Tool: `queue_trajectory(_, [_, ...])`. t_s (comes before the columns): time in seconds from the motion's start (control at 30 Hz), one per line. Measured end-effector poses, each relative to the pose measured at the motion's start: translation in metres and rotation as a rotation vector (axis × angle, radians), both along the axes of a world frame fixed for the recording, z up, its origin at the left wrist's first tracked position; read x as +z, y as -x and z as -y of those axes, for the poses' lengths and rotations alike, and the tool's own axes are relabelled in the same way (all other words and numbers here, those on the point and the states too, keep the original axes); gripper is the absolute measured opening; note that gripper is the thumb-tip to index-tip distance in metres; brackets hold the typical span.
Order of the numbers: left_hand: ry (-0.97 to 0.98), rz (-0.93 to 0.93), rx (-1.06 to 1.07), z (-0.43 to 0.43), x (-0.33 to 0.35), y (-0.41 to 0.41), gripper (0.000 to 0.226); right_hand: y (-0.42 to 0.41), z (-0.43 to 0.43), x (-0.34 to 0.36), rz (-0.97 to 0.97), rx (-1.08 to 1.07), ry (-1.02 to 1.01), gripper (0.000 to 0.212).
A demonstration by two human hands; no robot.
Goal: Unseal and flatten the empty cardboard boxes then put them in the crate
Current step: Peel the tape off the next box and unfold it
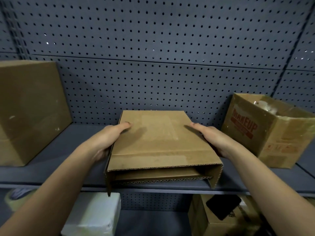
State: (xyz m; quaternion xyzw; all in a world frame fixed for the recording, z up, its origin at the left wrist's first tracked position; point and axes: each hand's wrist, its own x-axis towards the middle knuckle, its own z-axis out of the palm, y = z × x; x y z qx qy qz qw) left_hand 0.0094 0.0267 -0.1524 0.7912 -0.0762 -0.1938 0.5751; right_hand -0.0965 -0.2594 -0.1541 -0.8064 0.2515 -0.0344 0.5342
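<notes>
While both bare arms reach forward in the head view, the left hand [109, 138] and the right hand [213, 140] clasp a brown cardboard box [158, 142] from its two sides. Each thumb lies flat on the top panel, and the remaining fingers wrap down along the side walls, where they are mostly hidden. The box lies in the middle of a dark grey shelf [68, 150], between the two hands, with its open end turned toward the camera. That end shows corrugated edges and an inner flap lying low inside, and the box looks squashed rather than square. Its near left corner hangs just past the shelf's front lip. Pale traces of tape or a removed label mark the top panel. Behind the shelf stands a grey pegboard [153, 48] dotted with rows of holes. On the same shelf, well to the left, sits a large closed box [29, 108] with plain brown sides. To the right, apart from the right hand, stands an open-topped box [272, 130] printed with the red word MAKEUP, and something pale shows inside it, too blurred to tell. Below the shelf, a white box [95, 215] sits at lower left beside a roll of tape [15, 198]. At lower right another brown carton [213, 225] carries a dark flat object [223, 206] on top.
</notes>
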Motion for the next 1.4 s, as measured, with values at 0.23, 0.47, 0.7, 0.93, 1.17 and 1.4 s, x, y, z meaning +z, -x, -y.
queue_trajectory(0.23, [0.104,0.274,0.014,0.000,0.006,0.027,0.028,0.023,-0.019,0.016,0.179,0.029,0.073,0.036])
queue_trajectory(0.47, [0.453,0.652,-0.009,-0.003,0.021,0.060,0.059,0.065,-0.029,0.040,0.703,-0.025,0.083,0.038])
queue_trajectory(0.7, [0.406,0.730,-0.073,0.007,0.015,0.061,0.081,0.074,-0.017,0.026,0.785,-0.039,0.129,0.076])
queue_trajectory(0.93, [0.426,0.672,-0.050,0.007,0.006,0.059,0.085,0.079,-0.017,0.016,0.807,-0.038,0.099,0.079])
queue_trajectory(1.17, [0.373,0.320,-0.035,-0.003,0.060,0.053,0.105,0.078,-0.011,0.065,0.734,-0.114,-0.133,0.041])
queue_trajectory(1.4, [0.143,0.317,-0.064,0.002,0.114,0.068,0.076,0.072,-0.005,0.124,0.462,-0.071,-0.103,0.064])
